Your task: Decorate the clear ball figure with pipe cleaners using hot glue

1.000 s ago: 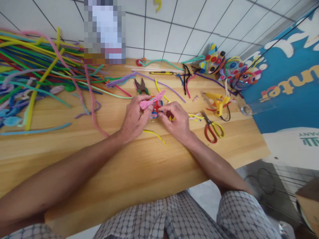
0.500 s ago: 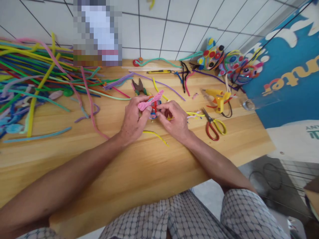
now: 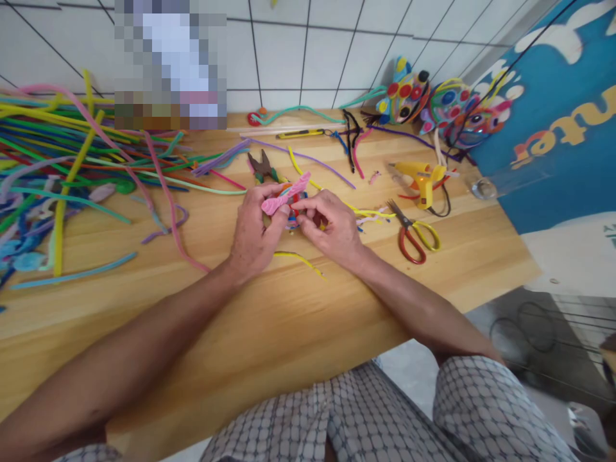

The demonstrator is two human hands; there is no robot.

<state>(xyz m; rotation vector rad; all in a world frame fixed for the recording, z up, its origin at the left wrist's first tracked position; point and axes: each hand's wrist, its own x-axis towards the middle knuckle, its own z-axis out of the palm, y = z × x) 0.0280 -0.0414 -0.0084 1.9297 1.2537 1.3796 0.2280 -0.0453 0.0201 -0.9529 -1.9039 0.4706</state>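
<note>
Between both hands is a small craft piece (image 3: 294,200) with red, blue and orange bands, partly hidden by my fingers. A pink fuzzy bow-like part (image 3: 285,196) stands out from its top. My left hand (image 3: 257,224) is closed around the piece, its thumb below the pink part. From the right, my right hand (image 3: 332,224) touches the front with thumb and index finger in a pinch; the exact spot is covered. Beyond the left hand lie pliers (image 3: 263,165), and a yellow pipe cleaner (image 3: 301,260) rests just in front of the hands.
A large heap of coloured pipe cleaners (image 3: 72,154) fills the left. To the right are scissors (image 3: 414,234), a yellow glue gun (image 3: 423,179) and a clear cup (image 3: 484,188). A yellow cutter (image 3: 301,134) and several decorated fish-like figures (image 3: 407,96) lie along the tiled wall.
The right hand's fingers have shifted slightly left and curled further over the front of the craft piece. The left hand keeps its hold, and the whole view has shifted a little.
</note>
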